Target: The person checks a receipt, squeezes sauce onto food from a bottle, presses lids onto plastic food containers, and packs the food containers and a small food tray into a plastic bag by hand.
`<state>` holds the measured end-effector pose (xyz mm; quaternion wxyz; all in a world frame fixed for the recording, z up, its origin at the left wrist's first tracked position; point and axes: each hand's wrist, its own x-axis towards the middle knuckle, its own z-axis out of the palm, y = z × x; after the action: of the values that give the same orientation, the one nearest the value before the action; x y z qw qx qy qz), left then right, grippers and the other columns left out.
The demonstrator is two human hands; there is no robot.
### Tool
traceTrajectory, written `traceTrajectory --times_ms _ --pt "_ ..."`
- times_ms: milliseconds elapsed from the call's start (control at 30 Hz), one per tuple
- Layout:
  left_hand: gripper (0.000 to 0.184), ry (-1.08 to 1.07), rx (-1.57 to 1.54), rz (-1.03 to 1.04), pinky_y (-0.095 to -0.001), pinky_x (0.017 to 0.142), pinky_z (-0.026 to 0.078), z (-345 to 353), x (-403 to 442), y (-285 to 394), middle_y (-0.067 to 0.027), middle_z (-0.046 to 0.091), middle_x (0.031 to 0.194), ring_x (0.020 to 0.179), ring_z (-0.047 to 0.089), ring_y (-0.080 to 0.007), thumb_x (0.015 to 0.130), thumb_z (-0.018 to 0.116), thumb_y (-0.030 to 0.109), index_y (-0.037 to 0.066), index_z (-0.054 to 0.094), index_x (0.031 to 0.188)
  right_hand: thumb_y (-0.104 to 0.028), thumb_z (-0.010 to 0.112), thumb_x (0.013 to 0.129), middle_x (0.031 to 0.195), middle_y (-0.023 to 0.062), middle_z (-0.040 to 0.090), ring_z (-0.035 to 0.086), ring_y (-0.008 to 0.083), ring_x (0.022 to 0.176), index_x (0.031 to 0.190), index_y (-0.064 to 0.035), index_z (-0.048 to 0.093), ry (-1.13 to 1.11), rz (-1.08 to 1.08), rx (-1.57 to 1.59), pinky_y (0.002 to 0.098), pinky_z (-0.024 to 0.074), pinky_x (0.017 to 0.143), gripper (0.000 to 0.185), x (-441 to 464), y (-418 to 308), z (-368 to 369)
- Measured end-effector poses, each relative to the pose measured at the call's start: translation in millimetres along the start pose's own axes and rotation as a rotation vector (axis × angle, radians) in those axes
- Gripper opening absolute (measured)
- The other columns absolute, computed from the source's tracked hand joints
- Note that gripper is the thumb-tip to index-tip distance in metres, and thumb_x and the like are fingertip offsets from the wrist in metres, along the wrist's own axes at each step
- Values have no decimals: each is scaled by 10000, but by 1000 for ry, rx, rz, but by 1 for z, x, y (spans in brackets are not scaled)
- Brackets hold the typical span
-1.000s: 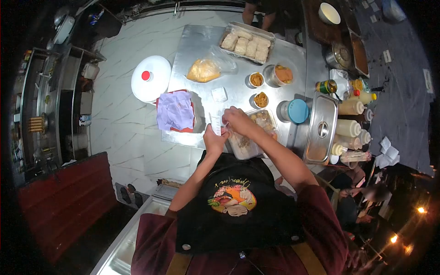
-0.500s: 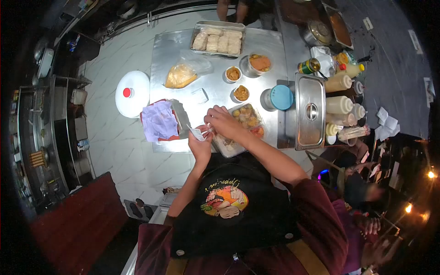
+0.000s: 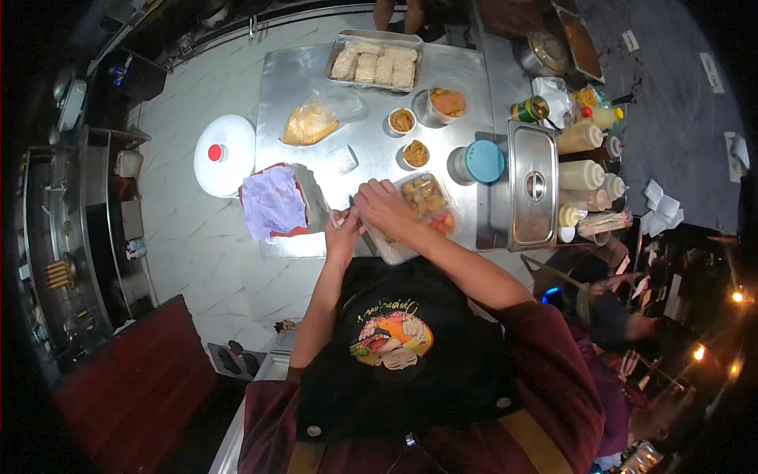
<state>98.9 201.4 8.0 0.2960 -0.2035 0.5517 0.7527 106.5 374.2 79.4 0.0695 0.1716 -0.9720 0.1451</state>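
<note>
My left hand (image 3: 343,231) is pinched on a white slip (image 3: 339,223), of which only a narrow edge shows. Beside it, my right hand (image 3: 384,207) reaches over the left side of a clear compartment tray (image 3: 395,251), its fingertips close to the left ones. Whatever those fingers pinch is hidden. In the tray I see browned chunks of food (image 3: 425,194) at the far side and red pieces (image 3: 444,223) at the right. A small white printed packet (image 3: 343,159) lies beyond my hands, and a cup of brownish food (image 3: 415,153) stands just past the tray.
On the steel table (image 3: 276,87) stand a tray of wrapped portions (image 3: 374,65), a bag of orange-yellow food (image 3: 309,125), another small cup (image 3: 401,121), a larger tub (image 3: 447,103) and a blue-lidded jar (image 3: 483,162). Right are a lidded steel pan (image 3: 534,186) and sauce bottles (image 3: 583,178); left, purple paper (image 3: 273,202).
The white slip in my left hand has turned or folded, so its printed face no longer shows. Both hands stay close together at the tray's left edge. The whole view has shifted slightly.
</note>
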Motion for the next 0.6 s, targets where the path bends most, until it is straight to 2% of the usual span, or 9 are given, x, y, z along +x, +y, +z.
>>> traceTrajectory --times_ms 133,167,200,300,400,500,600 --pt "247 -45 91 94 -359 747 588 2 7 2 -61 647 1094 974 645 -170 980 711 147 92 487 1068 -178 633 854 968 97 624 600 247 1044 989 -67 616 -163 -36 83 390 436 874 175 5 9 1" --pt "265 -32 137 122 -336 730 588 3 9 1 -68 656 1112 957 661 -178 966 705 96 60 504 1136 -172 626 861 981 105 630 608 244 1059 1001 -61 611 -241 -13 105 396 437 873 179 7 10 0" --pt "251 -28 167 151 -325 708 592 3 11 2 -74 668 1096 927 669 -172 955 709 77 41 528 1126 -165 619 867 994 112 635 617 241 1075 1013 -56 607 -316 11 123 402 438 872 182 9 11 -5" --pt "215 -11 256 239 -305 655 595 3 16 6 -92 706 1029 840 691 -162 927 722 31 -6 581 1085 -151 608 880 1042 128 658 640 238 1096 1064 -75 600 -332 20 128 402 441 870 199 10 6 -38" --pt "193 17 355 305 -306 647 583 0 25 -2 -96 724 939 780 693 -154 907 739 9 -23 601 1038 -152 598 895 1073 120 668 644 277 1077 1097 -89 619 -288 46 253 423 449 910 212 5 -3 -89" --pt "204 69 475 287 -295 674 587 7 21 4 -82 720 883 739 678 -131 894 771 15 -33 625 1028 -120 684 874 949 116 632 620 338 916 1052 -54 627 -125 49 447 431 461 853 198 -8 -7 -131" --pt "229 103 528 329 -297 684 594 3 30 -10 -91 725 901 729 675 -130 896 785 42 -45 623 1032 -132 696 876 978 121 634 619 346 950 992 -31 647 -194 129 572 429 494 853 162 -24 -6 -180"
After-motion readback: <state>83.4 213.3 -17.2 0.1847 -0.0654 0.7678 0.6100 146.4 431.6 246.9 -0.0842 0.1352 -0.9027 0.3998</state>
